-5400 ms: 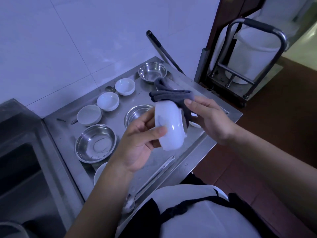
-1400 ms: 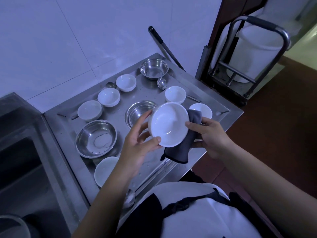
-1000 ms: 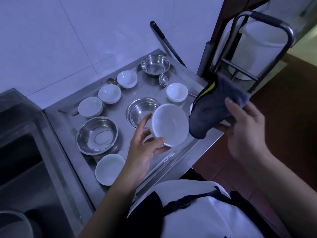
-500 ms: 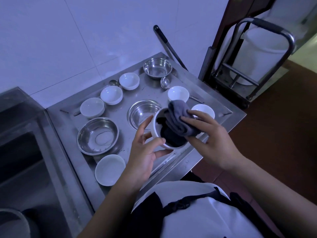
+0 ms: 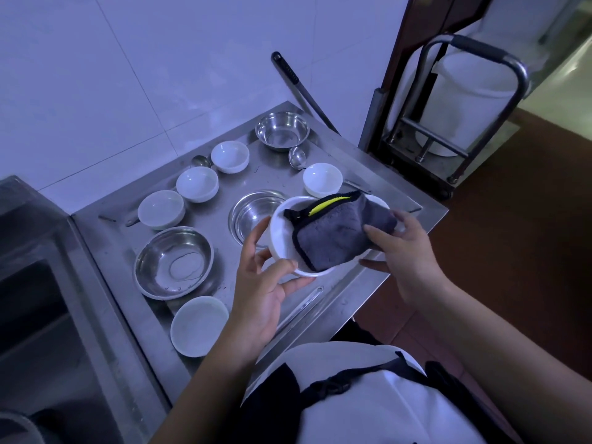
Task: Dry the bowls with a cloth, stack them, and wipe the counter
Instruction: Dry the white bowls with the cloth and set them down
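My left hand (image 5: 261,285) grips a white bowl (image 5: 282,241) by its near rim, above the steel counter (image 5: 221,184). A grey cloth (image 5: 336,237) with black edging and a yellow tag lies inside the bowl, and my right hand (image 5: 407,251) pinches its right end. Several other white bowls stand on the counter: three in a row near the wall (image 5: 197,184), one at the front (image 5: 198,325), one at the right (image 5: 322,179). Another white bowl (image 5: 381,201) is mostly hidden behind the cloth. Three steel bowls sit there too: left (image 5: 173,261), middle (image 5: 253,213), back (image 5: 282,129).
A sink basin (image 5: 35,315) drops away on the left. A spoon (image 5: 296,157) lies near the back steel bowl, another (image 5: 200,160) by the wall. A dark handle (image 5: 301,91) leans on the tiled wall. A metal trolley (image 5: 448,100) with a white bucket stands to the right.
The cloth was bunched deep in the bowl under my right fingers; now it is spread flatter across the bowl, drawn toward the right rim. My left hand keeps holding the bowl.
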